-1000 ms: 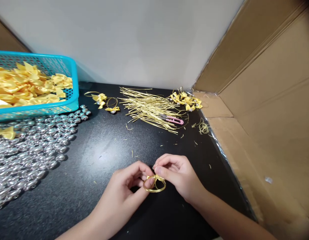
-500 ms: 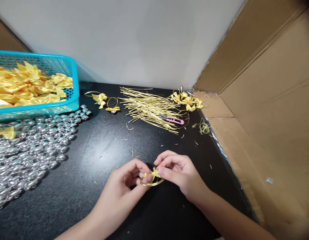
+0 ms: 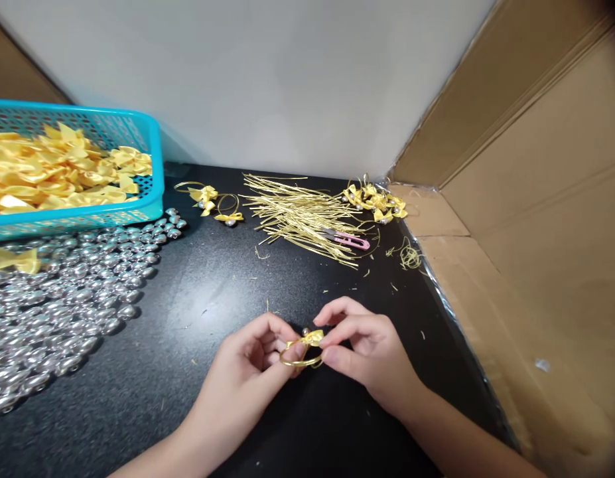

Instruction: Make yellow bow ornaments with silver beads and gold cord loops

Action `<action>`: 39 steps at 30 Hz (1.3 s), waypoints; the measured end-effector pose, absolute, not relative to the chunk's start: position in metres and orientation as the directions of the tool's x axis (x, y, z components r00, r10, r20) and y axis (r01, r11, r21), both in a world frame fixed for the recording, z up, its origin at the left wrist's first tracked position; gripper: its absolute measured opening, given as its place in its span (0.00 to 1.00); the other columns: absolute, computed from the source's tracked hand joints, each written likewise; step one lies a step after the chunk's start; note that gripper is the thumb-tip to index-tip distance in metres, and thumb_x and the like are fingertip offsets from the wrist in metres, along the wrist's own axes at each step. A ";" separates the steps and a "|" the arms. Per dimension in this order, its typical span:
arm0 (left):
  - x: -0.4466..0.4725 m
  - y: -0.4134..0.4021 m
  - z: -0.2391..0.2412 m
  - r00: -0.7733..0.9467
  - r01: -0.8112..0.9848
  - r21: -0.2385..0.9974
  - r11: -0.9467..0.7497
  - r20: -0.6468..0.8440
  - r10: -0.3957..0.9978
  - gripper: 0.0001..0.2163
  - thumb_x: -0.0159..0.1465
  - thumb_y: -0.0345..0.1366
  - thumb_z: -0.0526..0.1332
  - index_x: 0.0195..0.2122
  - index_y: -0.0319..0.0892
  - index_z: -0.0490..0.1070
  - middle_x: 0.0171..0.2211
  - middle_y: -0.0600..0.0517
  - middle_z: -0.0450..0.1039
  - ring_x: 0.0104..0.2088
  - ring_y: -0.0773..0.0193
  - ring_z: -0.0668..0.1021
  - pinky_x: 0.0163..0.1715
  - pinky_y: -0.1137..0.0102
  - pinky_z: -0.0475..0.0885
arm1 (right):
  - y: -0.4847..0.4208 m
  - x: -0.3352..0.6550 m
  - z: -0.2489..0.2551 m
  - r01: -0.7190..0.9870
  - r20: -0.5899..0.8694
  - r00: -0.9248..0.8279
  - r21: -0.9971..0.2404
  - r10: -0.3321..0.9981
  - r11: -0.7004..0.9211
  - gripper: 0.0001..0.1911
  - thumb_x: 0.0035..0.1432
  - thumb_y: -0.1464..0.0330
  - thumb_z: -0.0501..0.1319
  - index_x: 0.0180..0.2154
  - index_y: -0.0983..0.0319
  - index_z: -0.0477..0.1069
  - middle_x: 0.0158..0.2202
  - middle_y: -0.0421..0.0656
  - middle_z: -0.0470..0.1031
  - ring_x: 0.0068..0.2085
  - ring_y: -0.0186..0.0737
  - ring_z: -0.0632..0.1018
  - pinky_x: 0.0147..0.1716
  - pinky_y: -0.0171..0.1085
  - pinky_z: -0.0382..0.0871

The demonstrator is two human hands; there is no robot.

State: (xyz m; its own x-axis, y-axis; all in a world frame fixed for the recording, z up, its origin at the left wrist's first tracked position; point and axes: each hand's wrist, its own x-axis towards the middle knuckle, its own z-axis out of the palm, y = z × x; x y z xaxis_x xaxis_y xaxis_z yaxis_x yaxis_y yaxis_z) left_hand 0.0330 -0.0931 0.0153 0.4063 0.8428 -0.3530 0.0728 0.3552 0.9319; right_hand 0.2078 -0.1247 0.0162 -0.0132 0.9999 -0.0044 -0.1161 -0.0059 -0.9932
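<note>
Between my hands is a gold wire ring point(image 3: 301, 363) with a yellow ribbon bow point(image 3: 314, 337) and a silver bead point(image 3: 306, 331) at its far side. My left hand point(image 3: 255, 362) pinches the ring's left part between thumb and fingers; the bow's left end is partly covered. My right hand point(image 3: 359, 342) has its thumb and index finger closed at the ring's right edge, beside the bow's right end, with another finger raised. The exact contact of the right fingertips is hard to see.
A blue basket point(image 3: 158, 169) of yellow bows stands at the left, behind many silver beads point(image 3: 88, 299). Farther back lie gold wire strips point(image 3: 297, 216), pink-handled snips point(image 3: 354, 240), finished bow rings point(image 3: 374, 200) and tangled wire point(image 3: 410, 256). Cardboard point(image 3: 536, 166) walls the right side.
My right hand has shifted slightly right, and its fingers have opened a little around the bow. More of the bow and bead shows now. My left hand keeps its hold on the ring.
</note>
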 end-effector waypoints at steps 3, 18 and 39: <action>0.034 -0.093 0.017 0.386 0.069 0.932 0.355 -0.354 0.852 0.10 0.55 0.40 0.67 0.26 0.41 0.69 0.20 0.55 0.72 0.22 0.67 0.72 0.24 0.74 0.67 | -0.126 0.206 0.017 -0.084 0.043 0.033 -0.995 0.999 0.045 0.09 0.50 0.76 0.68 0.30 0.55 0.81 0.34 0.41 0.77 0.37 0.38 0.76 0.42 0.40 0.71; 0.032 -0.096 0.014 0.377 0.074 0.942 0.328 -0.331 0.865 0.10 0.54 0.38 0.69 0.24 0.41 0.69 0.22 0.55 0.72 0.24 0.69 0.71 0.25 0.77 0.65 | -0.127 0.200 0.011 -0.013 -0.023 0.161 -1.000 0.987 -0.021 0.07 0.51 0.74 0.64 0.34 0.59 0.77 0.36 0.42 0.73 0.37 0.37 0.74 0.37 0.37 0.70; 0.032 -0.097 0.012 0.251 0.017 0.980 0.201 -0.198 0.947 0.08 0.52 0.34 0.69 0.22 0.41 0.71 0.21 0.55 0.74 0.23 0.67 0.73 0.25 0.75 0.68 | -0.134 0.181 0.008 0.462 0.252 0.113 -0.870 0.961 0.174 0.09 0.54 0.73 0.62 0.22 0.63 0.73 0.20 0.41 0.71 0.22 0.35 0.71 0.25 0.35 0.66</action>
